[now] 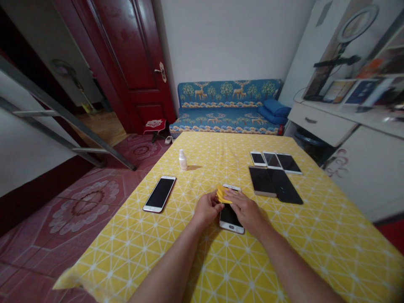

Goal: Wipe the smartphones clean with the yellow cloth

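Head camera view: A person's two bare hands meet over a white-framed smartphone (229,216) lying face up on a counter (312,244) spread with a yellow tablecloth (126,256) patterned in white lines. The right hand (248,210) lies over the phone's right side, its fingers resting on a folded yellow cloth (223,194) that covers part of the upper screen. The left hand (206,207), fingers curled, touches the cloth at the phone's left edge; whether it pinches the fabric or the handset cannot be told, nor whether the right hand grips or simply presses. The phone's home-button end points toward the person, its screen dark.

Well to the left of the smartphone, a second white-fronted handset (160,194) lies slanted, screen up. Beyond the smartphone and to its left, a small white bottle (182,160) stands upright. To the smartphone's right and farther off, five devices lie close together in two rows: a small white phone (258,158), a silver-white phone (272,160) and a wider white-edged device (288,163) behind, a gold-edged dark device (262,181) and a black handset (285,186) in front. Far beyond the smartphone sits a blue deer-print sofa (217,101), with a dark red door (126,54) to the left.
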Available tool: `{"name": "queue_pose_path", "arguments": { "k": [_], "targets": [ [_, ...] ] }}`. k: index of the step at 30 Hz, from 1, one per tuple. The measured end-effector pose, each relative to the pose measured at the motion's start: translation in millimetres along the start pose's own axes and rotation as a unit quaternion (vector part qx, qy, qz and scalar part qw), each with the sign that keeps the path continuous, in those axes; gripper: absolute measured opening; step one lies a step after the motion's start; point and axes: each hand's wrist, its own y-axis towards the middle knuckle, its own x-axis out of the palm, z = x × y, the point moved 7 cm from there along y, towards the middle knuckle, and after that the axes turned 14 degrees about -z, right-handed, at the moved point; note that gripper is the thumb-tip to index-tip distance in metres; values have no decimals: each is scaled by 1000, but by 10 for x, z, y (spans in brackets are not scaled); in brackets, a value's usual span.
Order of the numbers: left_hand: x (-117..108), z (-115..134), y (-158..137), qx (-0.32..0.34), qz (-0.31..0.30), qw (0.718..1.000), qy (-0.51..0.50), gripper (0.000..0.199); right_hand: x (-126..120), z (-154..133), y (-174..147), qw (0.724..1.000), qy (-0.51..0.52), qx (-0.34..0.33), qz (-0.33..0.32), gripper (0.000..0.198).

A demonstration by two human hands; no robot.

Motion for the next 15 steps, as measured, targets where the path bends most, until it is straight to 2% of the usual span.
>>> {"name": "queue_pose_path", "arguments": {
  "k": [2,4,6,8,12,15],
  "targets": [
    [-12,13,-13,-2,13,1000,-13,51,-12,-22,-11,1000,0,-6,3,40],
    [-41,3,-33,-19,38,999,-17,71,-49,43,-21,999,-10,28,30,40],
    [-47,5,-44,-29,44,999,-8,82,-74,106,-30,996,-24,62,51,40],
    [-43,15,-48,-31,42,999,1,87,-61,89,-27,997,-33,57,46,40],
    [-37,6,-43,-34,38,999,-6,92,-20,-6,-16,999,-26,-3,18,43],
    [-44,-11,-39,-28,42,999,-4,91,-80,147,-22,997,-32,46,54,44]
  ]
}}
